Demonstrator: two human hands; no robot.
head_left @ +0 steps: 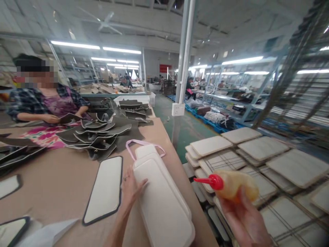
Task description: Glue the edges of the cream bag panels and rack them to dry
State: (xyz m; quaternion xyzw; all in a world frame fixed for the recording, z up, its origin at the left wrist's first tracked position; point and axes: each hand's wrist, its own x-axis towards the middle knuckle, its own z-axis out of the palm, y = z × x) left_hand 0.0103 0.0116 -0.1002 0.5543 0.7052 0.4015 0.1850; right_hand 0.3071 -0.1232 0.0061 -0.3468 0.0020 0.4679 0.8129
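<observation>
Right of the white panel stack (164, 202), a bare tabletop (200, 228) strip left a hand room to pass; farther right, the right hand (240, 214) and its bottle (230, 183) hung in the way. The left hand (130, 185) blocked the stack's left edge. A pink strap (130, 142) curved around its far end, with dark pieces (118, 121) heaped beyond, to the left.

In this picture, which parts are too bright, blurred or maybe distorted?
Head view: the upper-left tube light glares white; head view: the slatted structure far right is smeared; head view: the pole leans, perhaps lens distortion; the bottle looks clearer.
</observation>
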